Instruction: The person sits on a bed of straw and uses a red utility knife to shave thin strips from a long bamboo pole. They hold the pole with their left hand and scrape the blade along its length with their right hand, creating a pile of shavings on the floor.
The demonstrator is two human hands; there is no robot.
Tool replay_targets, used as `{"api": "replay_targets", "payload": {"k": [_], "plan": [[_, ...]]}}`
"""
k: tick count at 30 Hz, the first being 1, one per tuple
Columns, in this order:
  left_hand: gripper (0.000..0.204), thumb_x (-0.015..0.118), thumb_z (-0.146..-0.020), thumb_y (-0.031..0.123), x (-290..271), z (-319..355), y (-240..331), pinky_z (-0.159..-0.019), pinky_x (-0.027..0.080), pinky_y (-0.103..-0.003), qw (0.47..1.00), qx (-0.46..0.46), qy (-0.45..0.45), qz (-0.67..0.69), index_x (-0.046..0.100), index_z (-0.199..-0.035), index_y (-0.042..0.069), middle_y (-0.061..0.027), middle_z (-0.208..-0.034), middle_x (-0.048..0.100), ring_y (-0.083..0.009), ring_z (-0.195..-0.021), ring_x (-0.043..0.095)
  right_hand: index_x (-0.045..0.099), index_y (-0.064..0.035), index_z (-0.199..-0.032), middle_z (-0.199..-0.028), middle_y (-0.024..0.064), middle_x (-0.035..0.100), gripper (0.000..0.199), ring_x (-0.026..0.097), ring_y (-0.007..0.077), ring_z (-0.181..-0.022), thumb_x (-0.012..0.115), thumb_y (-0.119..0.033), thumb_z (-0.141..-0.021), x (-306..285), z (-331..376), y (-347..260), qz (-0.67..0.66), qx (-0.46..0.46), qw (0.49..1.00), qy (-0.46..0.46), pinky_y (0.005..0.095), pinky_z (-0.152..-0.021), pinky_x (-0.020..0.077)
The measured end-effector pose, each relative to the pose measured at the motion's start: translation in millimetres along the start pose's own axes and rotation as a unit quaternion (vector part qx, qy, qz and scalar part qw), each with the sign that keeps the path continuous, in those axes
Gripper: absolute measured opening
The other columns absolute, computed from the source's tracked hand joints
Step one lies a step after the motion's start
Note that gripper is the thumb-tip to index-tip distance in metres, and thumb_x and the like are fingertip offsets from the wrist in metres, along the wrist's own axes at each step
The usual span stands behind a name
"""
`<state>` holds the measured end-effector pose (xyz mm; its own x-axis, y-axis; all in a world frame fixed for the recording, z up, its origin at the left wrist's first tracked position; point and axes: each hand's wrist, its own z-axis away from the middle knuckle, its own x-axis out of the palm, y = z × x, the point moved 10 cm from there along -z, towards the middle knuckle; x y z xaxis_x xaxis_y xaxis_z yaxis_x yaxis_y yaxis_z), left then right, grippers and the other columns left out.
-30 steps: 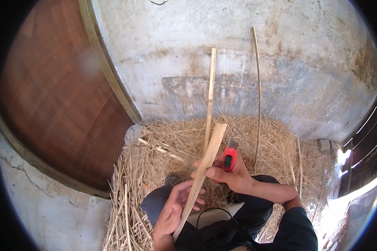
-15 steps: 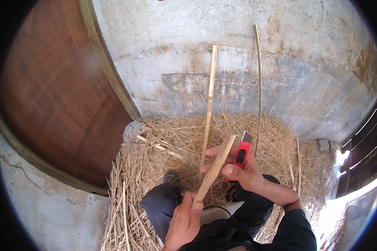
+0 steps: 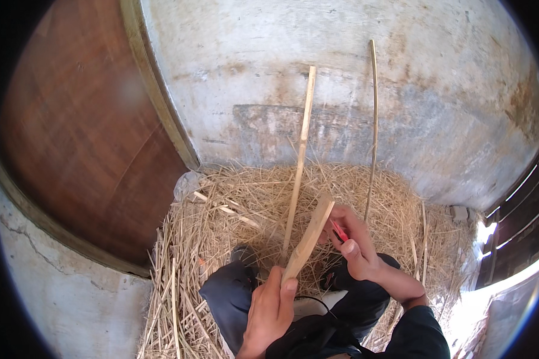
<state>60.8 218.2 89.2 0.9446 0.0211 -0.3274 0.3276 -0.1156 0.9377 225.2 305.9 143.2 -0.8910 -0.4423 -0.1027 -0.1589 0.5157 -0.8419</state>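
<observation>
My left hand (image 3: pixel 268 312) is closed around the lower end of a flat, pale bamboo strip (image 3: pixel 310 239), which tilts up and away to the right. Close beside the strip's upper part, my right hand (image 3: pixel 365 257) grips a red utility knife (image 3: pixel 339 231) with a black slider. The knife is seen nearly edge-on, and its blade is mostly hidden by the strip and the fingers. I cannot tell whether the blade touches the strip. Both hands are above my knees.
One bamboo strip (image 3: pixel 305 122) and a thinner stick (image 3: pixel 374 113) lean against the stained wall (image 3: pixel 251 72). Straw and shavings (image 3: pixel 251 185) cover the floor, with longer slivers (image 3: pixel 173 299) at the left. A brown door panel (image 3: pixel 84 137) stands on the left.
My right hand has turned, bringing the knife from upright beside the strip to edge-on near its right side. The strip has turned slightly, showing more of its broad face.
</observation>
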Motion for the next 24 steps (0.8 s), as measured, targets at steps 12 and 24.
{"api": "replay_targets", "payload": {"k": [12,24], "plan": [[0.027,0.045,-0.115,0.023,-11,-4,-3,-0.06,0.044,-0.043,0.999,-0.023,0.027,-0.029,0.054,-0.104,-0.001,-0.0177,-0.07,0.055,-0.0386,-0.059,0.056,0.08,-0.0122,-0.113,-0.071,-0.0009,0.063,0.042,0.059,0.018,-0.051,0.09,-0.037,-0.08,12,18,-20,0.375,-0.14,0.917,-0.004,0.0325,-0.048,0.0471],[0.023,0.058,-0.111,0.021,-11,3,-12,-0.061,0.049,-0.056,0.996,-0.026,0.034,-0.081,0.054,-0.113,-0.002,-0.029,-0.074,0.062,-0.0555,-0.073,0.064,0.082,-0.0123,-0.111,-0.065,-0.0036,0.054,0.042,0.055,0.0144,-0.048,0.09,-0.037,-0.079,29,14,-30,0.434,-0.156,0.887,-0.001,0.03,-0.046,0.0442]]}}
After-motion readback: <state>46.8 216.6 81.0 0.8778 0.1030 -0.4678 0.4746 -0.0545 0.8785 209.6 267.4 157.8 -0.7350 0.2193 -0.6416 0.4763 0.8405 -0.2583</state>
